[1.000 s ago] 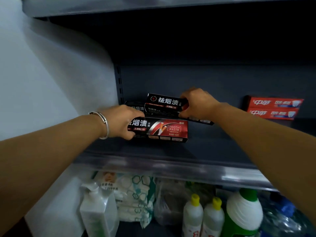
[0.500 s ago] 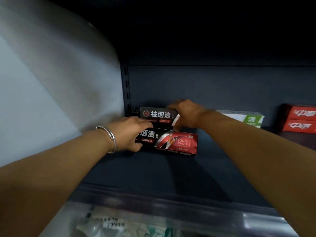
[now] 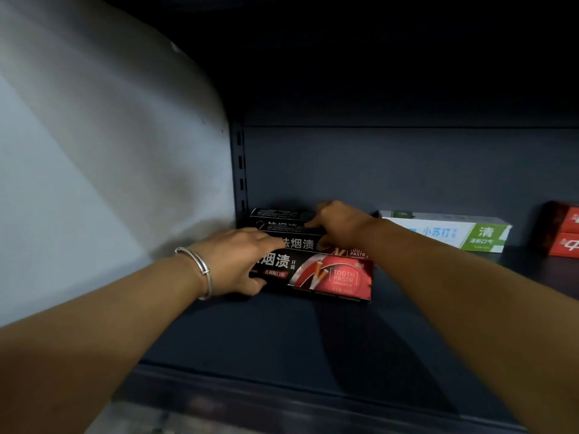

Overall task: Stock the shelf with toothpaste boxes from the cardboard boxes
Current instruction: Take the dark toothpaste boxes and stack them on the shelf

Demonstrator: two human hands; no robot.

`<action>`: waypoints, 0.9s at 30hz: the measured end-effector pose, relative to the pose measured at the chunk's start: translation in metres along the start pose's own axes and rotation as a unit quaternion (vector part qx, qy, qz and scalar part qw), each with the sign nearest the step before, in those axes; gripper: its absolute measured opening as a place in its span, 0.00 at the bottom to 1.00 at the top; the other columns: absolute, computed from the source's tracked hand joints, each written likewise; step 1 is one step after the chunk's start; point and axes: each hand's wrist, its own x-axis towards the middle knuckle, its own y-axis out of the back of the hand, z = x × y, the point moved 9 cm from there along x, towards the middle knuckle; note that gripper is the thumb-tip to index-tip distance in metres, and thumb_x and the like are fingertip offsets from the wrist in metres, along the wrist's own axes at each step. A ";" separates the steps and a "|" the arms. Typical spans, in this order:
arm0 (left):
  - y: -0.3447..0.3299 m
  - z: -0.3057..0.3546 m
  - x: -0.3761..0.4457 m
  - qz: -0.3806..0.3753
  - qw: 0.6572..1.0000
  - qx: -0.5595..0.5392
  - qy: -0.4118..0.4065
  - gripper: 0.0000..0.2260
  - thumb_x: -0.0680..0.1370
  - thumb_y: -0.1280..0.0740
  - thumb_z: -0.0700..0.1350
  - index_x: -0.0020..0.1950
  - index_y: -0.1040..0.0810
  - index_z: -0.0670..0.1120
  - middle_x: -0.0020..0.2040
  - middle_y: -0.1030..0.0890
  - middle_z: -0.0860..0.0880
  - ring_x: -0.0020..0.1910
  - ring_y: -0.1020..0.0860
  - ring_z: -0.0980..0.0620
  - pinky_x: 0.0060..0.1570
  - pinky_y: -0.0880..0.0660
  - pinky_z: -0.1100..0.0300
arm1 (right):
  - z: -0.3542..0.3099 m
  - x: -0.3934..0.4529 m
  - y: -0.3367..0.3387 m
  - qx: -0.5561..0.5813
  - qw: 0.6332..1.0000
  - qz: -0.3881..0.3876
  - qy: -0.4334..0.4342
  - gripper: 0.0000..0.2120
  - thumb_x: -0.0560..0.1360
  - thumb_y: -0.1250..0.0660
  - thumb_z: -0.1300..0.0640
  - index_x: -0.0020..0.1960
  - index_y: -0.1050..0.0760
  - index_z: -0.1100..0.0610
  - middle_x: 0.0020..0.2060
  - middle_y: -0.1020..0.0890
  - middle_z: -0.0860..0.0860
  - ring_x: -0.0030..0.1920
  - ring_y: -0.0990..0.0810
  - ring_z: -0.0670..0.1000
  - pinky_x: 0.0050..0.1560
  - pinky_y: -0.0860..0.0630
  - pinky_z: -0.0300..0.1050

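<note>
Three black-and-red toothpaste boxes lie in a row at the left end of the dark shelf (image 3: 282,339). My left hand (image 3: 238,261) grips the left end of the front box (image 3: 332,277), fingers over its top and thumb at its front. My right hand (image 3: 340,227) holds the middle box (image 3: 297,244) at its right part, thumb at the front face and a finger reaching onto the back box (image 3: 279,214). The back box sits against the shelf's rear panel, mostly hidden.
A white-and-green toothpaste box (image 3: 454,234) lies right of my right hand by the rear panel. Red toothpaste boxes (image 3: 567,236) are stacked at the far right edge. A white wall (image 3: 94,183) bounds the shelf on the left, beside a slotted upright (image 3: 239,170).
My right hand has lowered its black box down behind the front box. My left hand slid the front box a little deeper. The view has moved closer to the shelf.
</note>
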 end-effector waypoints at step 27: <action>-0.006 -0.017 -0.004 0.002 1.000 -0.012 0.011 0.27 0.72 0.33 0.51 0.70 0.35 0.52 0.64 0.27 0.52 0.62 0.30 0.53 0.61 0.31 0.57 | -0.003 0.040 -0.026 0.036 0.996 -0.055 -0.058 0.32 0.75 0.34 0.49 0.73 0.45 0.37 0.71 0.36 0.54 0.71 0.40 0.60 0.70 0.40 0.61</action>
